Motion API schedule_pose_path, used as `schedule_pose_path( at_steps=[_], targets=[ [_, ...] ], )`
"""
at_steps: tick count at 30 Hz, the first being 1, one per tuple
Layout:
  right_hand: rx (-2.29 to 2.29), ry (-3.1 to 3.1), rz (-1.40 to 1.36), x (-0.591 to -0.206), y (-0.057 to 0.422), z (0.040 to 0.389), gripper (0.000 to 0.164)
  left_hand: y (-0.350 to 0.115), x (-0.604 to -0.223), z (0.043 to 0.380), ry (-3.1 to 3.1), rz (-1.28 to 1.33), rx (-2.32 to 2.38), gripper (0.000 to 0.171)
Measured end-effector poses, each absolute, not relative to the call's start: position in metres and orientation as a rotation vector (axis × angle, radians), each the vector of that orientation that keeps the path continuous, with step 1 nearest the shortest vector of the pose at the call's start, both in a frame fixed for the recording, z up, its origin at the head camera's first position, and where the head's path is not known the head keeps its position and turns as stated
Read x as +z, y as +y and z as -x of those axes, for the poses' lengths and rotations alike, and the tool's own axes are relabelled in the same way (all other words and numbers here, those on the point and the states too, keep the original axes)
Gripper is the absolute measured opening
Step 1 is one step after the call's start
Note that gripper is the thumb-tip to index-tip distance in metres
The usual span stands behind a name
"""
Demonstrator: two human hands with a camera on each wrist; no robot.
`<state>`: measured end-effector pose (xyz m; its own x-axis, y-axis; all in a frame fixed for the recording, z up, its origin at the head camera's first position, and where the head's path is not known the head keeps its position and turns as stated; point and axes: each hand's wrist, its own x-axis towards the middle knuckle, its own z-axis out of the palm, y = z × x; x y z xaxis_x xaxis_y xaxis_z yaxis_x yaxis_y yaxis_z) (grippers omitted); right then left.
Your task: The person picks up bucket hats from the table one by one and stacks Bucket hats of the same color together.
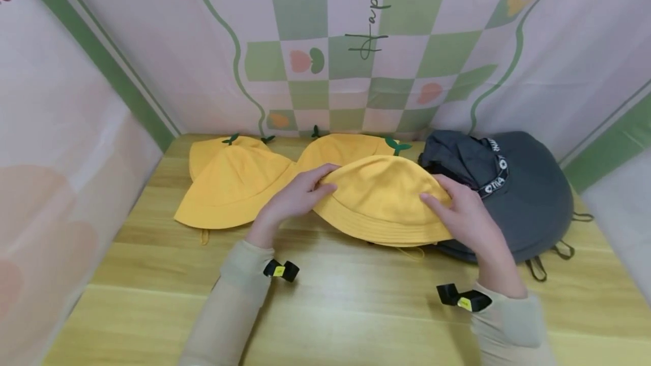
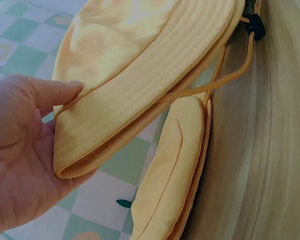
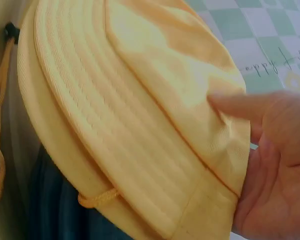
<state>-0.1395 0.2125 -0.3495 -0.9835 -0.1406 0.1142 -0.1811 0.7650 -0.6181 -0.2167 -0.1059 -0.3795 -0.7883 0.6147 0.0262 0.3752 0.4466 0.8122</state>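
Yellow cloth hat (image 1: pixel 381 199), bucket type, held between both hands above the tabletop (image 1: pixel 366 315), roughly mid-scene. Crown up, brim down toward the person; looks flattened, two brim layers visible at the edge in both wrist views. Stitch rows run along the brim.

Left hand (image 1: pixel 297 195): grip narrow, pinching the hat's left end, thumb on the near face, fingers mostly hidden behind. Right hand (image 1: pixel 470 213): same on the right end, thumb on the crown side, fingers behind.

Yellow cord (image 2: pixel 240 75) hangs below the brim, dark cord lock (image 2: pixel 256 27) on it. Green sprout (image 1: pixel 396 147) shows at the held hat's top edge; can't tell which hat it belongs to.

Behind the held hat: another yellow hat (image 1: pixel 341 147), partly covered. Left of that, overlapping yellow hats (image 1: pixel 234 191) lie on the tabletop, sprouts on top, cord loop sticking out at the front. Right side: dark grey hat (image 1: pixel 539 202), wide brim, crumpled top, band with white lettering, dark loops at the edge; held hat overlaps its left part in the head view.

Light sleeves (image 1: pixel 229 304), black wrist devices (image 1: pixel 281 270) with yellow labels. Rear: green-and-white checkered curtain (image 1: pixel 300 10), "Happy" printed sideways.
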Motion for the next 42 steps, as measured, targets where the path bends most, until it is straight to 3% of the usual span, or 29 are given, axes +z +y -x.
schedule_pose_path(
  at_steps=[6, 17, 24, 33, 42],
  targets=[
    [0.985, -2.802, -0.211, -0.356, 0.208, 0.142, 0.027, -0.111, -0.382, 0.22, 2.428, -0.776, 1.329, 0.041],
    [0.961, -2.754, -0.215, -0.362, 0.207, 0.147, 0.023, -0.133, -0.403, 0.235, 2.739, -0.284, 1.101, 0.055],
    [0.964, -2.732, -0.243, -0.364, 0.207, 0.147, 0.022, -0.125, -0.418, 0.235, 2.859, -0.309, 0.681, 0.063],
    [0.963, -2.696, -0.318, -0.363, 0.206, 0.147, 0.018, -0.128, -0.415, 0.234, 2.772, -0.328, 0.93, 0.081],
    [0.956, -2.628, -0.423, -0.367, 0.207, 0.149, 0.015, -0.131, -0.409, 0.239, 2.605, -0.458, 1.236, 0.067]
  ],
)
